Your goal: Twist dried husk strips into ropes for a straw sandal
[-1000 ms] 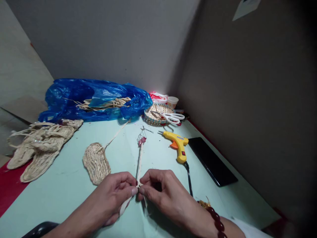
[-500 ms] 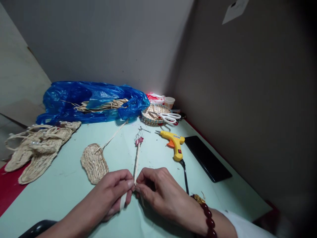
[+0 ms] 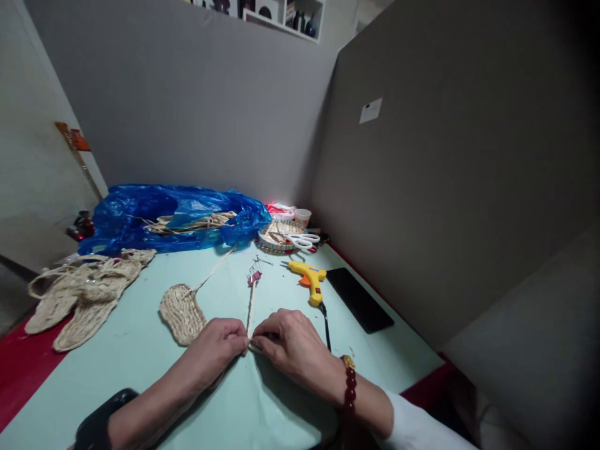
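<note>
A thin pale straw braid (image 3: pixel 252 306) runs from a pink binder clip (image 3: pixel 254 278) down to both hands. My left hand (image 3: pixel 220 344) pinches the lower end of the braid from the left. From the right, my right hand (image 3: pixel 285 340) pinches at the same spot, thumb and forefinger together, fingertips almost touching the left ones. The strand ends are mostly hidden by the fingers. Left of the braid lies a woven straw sole (image 3: pixel 182 315), with a cord trailing from its top toward the blue bag.
Finished-looking straw sandals (image 3: pixel 89 294) lie at the left. A blue plastic bag (image 3: pixel 122 215) with straw stands at the back, beside a basket (image 3: pixel 276 247) with white scissors (image 3: pixel 304 240). A yellow glue gun (image 3: pixel 312 278) and a black phone-like slab (image 3: pixel 360 300) lie right.
The camera view has tilted up, so a shelf shows at the top. Both hands stay on the braid, and the loose strand below my left hand is now out of sight.
</note>
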`<state>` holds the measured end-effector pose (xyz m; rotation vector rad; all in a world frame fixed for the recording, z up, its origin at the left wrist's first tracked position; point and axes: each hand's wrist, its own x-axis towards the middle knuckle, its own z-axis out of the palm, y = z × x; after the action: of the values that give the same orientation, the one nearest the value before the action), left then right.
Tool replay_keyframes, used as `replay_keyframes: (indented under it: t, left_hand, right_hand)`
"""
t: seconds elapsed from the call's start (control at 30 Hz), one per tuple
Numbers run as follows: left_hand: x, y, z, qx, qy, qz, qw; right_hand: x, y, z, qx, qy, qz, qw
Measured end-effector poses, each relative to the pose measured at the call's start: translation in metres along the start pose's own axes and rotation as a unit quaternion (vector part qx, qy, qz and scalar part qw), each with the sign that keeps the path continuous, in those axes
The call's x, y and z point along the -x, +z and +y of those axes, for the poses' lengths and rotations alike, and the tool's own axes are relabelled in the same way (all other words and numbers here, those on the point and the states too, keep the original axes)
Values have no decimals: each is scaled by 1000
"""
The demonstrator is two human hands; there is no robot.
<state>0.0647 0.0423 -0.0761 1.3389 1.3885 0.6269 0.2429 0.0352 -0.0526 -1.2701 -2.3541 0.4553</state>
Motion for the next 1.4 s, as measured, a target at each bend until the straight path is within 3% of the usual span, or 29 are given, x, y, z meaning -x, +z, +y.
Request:
replay_keyframes:
  t: [0.17,0.3,0.37,0.47,0.53,0.63,0.67,0.77,0.9,1.0,1.2,1.4]
  left_hand:
    - [1,4,2,11,12,30,999]
    - [6,5,4,46,15,36,998]
    - [8,5,5,68,17,18,997]
    - [11,2,6,92,24,-7,995]
    - [12,2,6,99,30,-2,995]
    - [12,3,6,96,42,15,994]
    - [11,3,5,93,43,20,994]
    - [12,4,5,81,44,25,995]
    - [16,2,6,64,58,17,996]
    - [18,0,6,37,65,17,997]
    - [24,-3,10,-103,128,37,986]
    - [44,4,10,-309,209,121,920]
  right_hand:
    - [15,16,-16,97,4,90,991]
    - [23,46,-25,181,-68,216,957]
    - [24,61,-27,200,-103,246,943]
    - [24,68,-28,200,-127,232,943]
    - [26,58,-28,192,-125,217,949]
    - [27,30,-27,95,-38,185,977]
    - [26,20,-26,1,33,162,986]
    - [19,3,-22,-108,103,123,981]
    - [8,13,-17,-186,99,45,977]
    - [6,23,-16,-232,96,20,968]
    - [8,19,-17,-251,118,53,959]
    - [8,24,-24,-259,150,118,947]
